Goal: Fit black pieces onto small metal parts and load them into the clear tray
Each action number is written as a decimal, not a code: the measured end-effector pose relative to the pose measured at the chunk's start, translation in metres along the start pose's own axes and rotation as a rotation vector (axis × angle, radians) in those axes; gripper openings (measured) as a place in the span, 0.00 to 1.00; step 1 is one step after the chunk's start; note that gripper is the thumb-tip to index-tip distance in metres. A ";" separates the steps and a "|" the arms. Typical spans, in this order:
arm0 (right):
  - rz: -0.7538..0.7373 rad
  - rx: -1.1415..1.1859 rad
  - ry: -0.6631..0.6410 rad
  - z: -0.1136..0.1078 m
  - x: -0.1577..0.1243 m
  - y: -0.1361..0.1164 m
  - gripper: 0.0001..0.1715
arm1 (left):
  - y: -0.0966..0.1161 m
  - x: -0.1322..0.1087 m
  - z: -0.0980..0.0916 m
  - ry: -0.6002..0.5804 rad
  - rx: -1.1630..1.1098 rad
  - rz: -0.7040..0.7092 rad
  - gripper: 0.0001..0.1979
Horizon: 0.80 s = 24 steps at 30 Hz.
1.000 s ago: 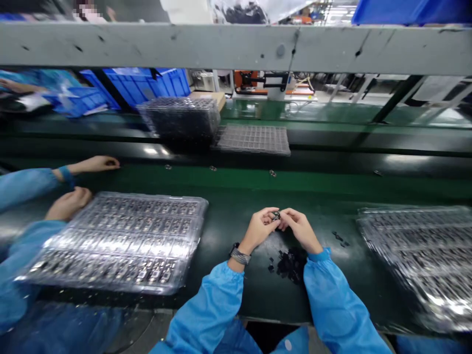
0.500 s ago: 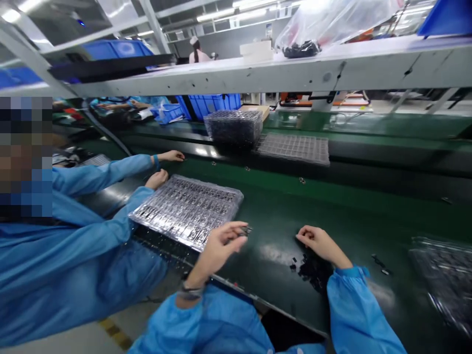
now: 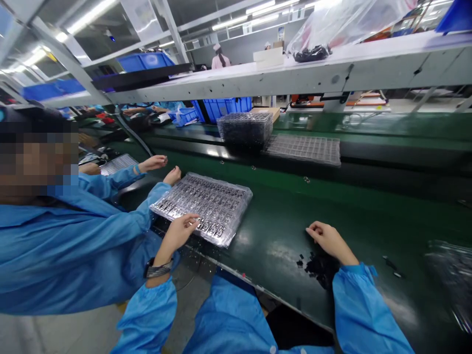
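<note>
The hands are well apart: the left hand (image 3: 176, 233) reaches over the near edge of a clear blister tray (image 3: 221, 180) filled with small metal parts (image 3: 210, 209), and the right hand (image 3: 328, 241) rests beside a heap of black pieces (image 3: 317, 268) on the green table (image 3: 273, 221).

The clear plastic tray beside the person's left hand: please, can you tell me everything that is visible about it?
The clear plastic tray is a rectangular, shiny blister tray moulded with rows of small pockets, which hold small dark and metallic parts. It lies on the dark green conveyor belt. The fingers of the person's left hand reach over its near edge, and a co-worker's hand is close to its far corner; whether either touches it is hard to tell.
</note>
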State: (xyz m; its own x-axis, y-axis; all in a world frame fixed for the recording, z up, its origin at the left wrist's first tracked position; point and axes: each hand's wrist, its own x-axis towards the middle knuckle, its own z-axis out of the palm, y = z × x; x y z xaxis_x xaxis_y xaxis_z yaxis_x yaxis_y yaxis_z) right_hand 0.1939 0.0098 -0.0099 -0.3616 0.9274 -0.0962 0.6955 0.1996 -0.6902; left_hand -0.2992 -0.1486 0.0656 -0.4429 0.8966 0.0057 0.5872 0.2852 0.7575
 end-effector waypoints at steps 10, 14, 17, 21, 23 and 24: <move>0.005 0.011 -0.005 -0.001 0.001 0.001 0.16 | 0.002 0.003 0.006 0.185 0.315 0.167 0.20; -0.009 -0.015 -0.027 -0.002 -0.001 -0.002 0.11 | 0.018 -0.003 0.003 0.237 0.314 0.200 0.20; -0.032 0.000 -0.169 -0.006 -0.009 -0.015 0.06 | 0.055 -0.024 0.028 0.241 0.158 0.252 0.19; -0.047 0.023 -0.282 -0.015 -0.019 -0.031 0.05 | 0.121 -0.051 0.106 -0.134 -0.127 0.434 0.14; -0.022 0.042 -0.259 -0.020 -0.023 -0.035 0.06 | 0.148 -0.048 0.153 -0.342 -0.207 0.489 0.13; -0.009 0.057 -0.239 -0.021 -0.025 -0.037 0.07 | 0.158 -0.040 0.176 -0.380 -0.234 0.495 0.13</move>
State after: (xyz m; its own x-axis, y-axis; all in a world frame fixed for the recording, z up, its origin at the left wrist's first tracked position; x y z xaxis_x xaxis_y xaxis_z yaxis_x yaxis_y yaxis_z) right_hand 0.1902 -0.0137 0.0326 -0.5092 0.8229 -0.2521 0.6575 0.1830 -0.7309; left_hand -0.0695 -0.0793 0.0705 0.1359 0.9721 0.1910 0.4780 -0.2332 0.8469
